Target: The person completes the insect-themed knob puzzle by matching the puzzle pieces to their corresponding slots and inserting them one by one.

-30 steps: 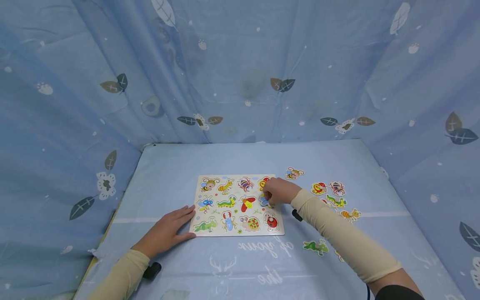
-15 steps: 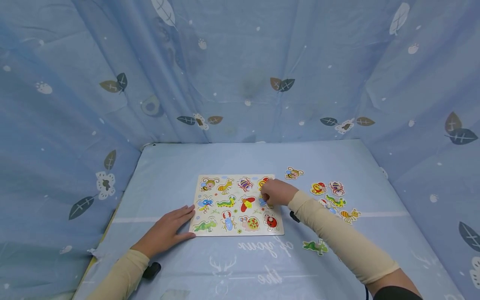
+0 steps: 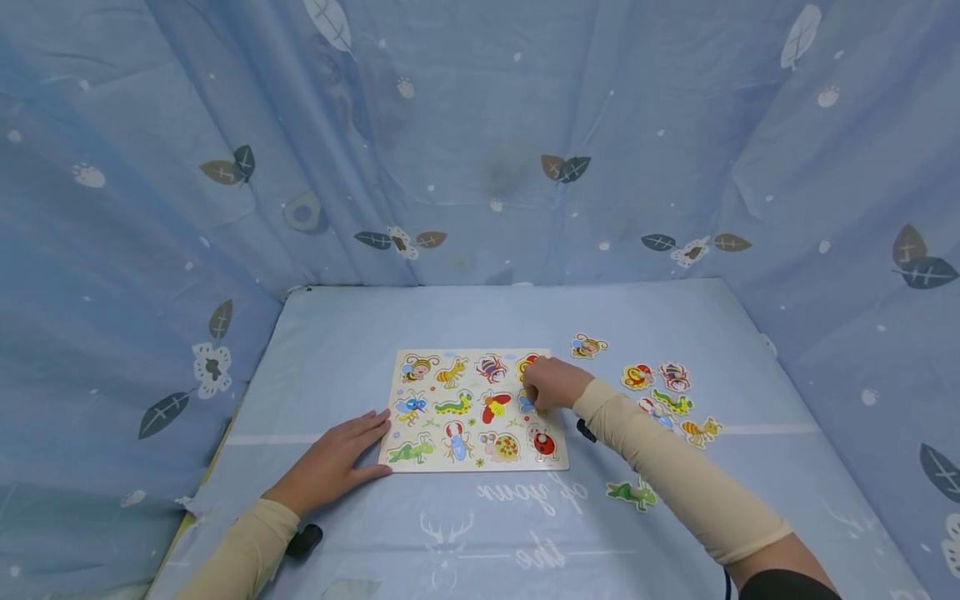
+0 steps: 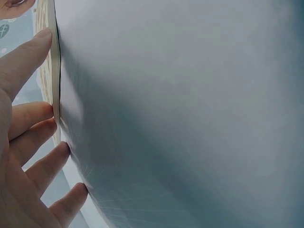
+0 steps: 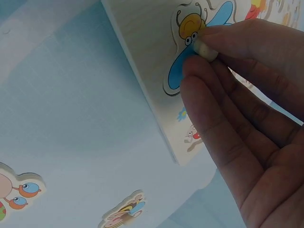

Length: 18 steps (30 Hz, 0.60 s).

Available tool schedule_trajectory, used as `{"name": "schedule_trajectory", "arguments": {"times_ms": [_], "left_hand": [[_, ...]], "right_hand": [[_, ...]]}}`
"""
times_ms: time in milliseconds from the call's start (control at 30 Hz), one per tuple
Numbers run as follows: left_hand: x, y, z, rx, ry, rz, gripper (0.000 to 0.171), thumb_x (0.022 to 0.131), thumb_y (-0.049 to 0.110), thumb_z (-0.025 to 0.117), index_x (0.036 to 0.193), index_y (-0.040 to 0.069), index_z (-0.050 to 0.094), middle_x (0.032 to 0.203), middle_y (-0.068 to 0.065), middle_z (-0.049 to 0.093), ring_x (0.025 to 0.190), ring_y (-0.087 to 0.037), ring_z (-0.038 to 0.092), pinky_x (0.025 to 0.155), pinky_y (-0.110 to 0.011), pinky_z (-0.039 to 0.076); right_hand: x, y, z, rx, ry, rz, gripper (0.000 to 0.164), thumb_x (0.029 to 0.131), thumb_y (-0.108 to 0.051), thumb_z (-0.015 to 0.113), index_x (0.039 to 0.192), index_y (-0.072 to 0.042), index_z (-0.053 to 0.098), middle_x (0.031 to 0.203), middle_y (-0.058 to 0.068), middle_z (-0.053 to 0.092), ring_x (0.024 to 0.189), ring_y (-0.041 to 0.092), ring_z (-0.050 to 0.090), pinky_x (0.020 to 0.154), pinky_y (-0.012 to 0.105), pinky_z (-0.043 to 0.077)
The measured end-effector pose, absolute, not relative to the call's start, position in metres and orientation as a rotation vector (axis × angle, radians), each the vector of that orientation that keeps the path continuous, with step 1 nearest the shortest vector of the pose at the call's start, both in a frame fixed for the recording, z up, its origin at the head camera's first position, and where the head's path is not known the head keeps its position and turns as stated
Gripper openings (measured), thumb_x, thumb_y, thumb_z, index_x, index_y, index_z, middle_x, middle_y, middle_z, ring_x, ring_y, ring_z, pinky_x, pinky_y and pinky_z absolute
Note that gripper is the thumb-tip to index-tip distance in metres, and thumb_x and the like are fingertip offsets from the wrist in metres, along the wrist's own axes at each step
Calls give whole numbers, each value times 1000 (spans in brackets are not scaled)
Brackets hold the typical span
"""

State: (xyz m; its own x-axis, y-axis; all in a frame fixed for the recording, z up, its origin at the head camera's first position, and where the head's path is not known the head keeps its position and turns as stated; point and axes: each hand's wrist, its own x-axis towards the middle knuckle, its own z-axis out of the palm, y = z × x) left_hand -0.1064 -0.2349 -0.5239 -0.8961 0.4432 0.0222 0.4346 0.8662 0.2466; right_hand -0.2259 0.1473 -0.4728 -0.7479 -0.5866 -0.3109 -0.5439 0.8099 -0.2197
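Note:
A pale wooden insect puzzle board lies flat on the table. My left hand rests at its left side, with straight fingertips touching the board's edge in the left wrist view. Over the board's right side, my right hand pinches a small knob between thumb and fingers. The knob stands on a blue-winged insect puzzle piece with a yellow head. This piece lies at its spot on the board; whether it sits fully down in the recess I cannot tell. My fingers hide part of it.
Loose pieces lie right of the board: a bee, a red butterfly, a spider, a caterpillar, a yellow ant-like insect and a grasshopper. A patterned blue curtain surrounds the table.
My right hand has shifted slightly left over the board, and the forearm with it, uncovering more of a blue loose piece. My left hand has stayed in place.

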Motion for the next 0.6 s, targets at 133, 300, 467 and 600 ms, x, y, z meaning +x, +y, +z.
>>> {"name": "schedule_trajectory", "arguments": {"times_ms": [133,300,467,600], "left_hand": [[-107,-235,-523,696,3000,380,82,83,64,65,147,17,45,157,8,36,143,-23,39,112,-49,40],[-107,-235,-522,710,2987,396,80,84,61,65,146,16,46,156,6,37,143,-24,39,112,-49,40],[-107,-235,-521,715,2977,402,79,85,61,65,146,15,46,156,4,38,142,-25,39,112,-50,39],[-106,-234,-521,712,2979,396,80,85,62,64,147,15,46,156,4,37,142,-25,39,113,-49,39]], "right_hand": [[-226,148,-471,-830,2618,-203,12,81,-3,74,76,-14,73,70,-8,63,64,8,57,60,24,50],[-225,151,-470,-869,2605,-259,13,81,0,73,75,-13,72,70,-7,61,63,9,54,59,25,48],[-226,153,-470,-891,2585,-272,13,82,-1,72,76,-12,72,70,-7,61,63,9,53,59,25,47],[-229,156,-470,-844,2567,-266,8,83,-7,74,79,-14,72,75,-8,62,68,9,56,63,26,49]]}}
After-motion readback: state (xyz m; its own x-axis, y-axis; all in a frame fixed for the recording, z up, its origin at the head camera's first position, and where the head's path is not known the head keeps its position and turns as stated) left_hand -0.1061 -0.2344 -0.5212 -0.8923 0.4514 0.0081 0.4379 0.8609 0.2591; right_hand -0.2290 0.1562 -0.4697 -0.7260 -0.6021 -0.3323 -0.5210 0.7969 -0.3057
